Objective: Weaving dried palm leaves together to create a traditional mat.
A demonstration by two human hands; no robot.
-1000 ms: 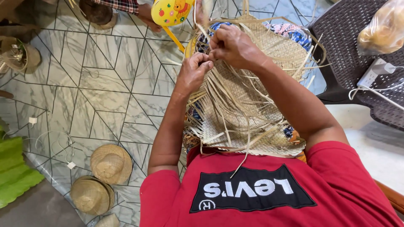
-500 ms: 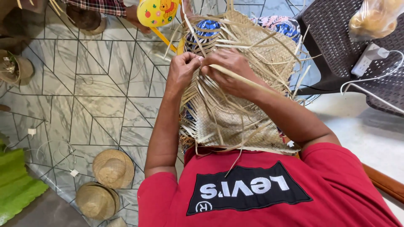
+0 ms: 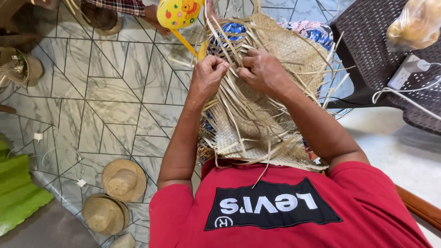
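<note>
A half-woven straw piece (image 3: 275,50) with many loose pale strips lies across my lap and stretches away from me. My left hand (image 3: 207,76) pinches a few of the straw strips at the left side of the weave, fingers closed on them. Beside it, my right hand (image 3: 262,71) presses down on the weave and grips other straw strips. Blue patterned cloth (image 3: 317,34) shows beneath the weave at the far end. My red shirt (image 3: 285,211) fills the bottom of the view.
Two finished straw hats (image 3: 123,179) lie on the tiled floor at lower left, beside a green leaf (image 3: 18,193). A yellow toy (image 3: 177,13) and another person's hand (image 3: 154,17) are at the top. A dark wicker chair (image 3: 381,50) with a white power strip (image 3: 404,71) stands right.
Both hands have shifted slightly along the weave, drawing closer together over the loose strips. The camera view has tilted a little.
</note>
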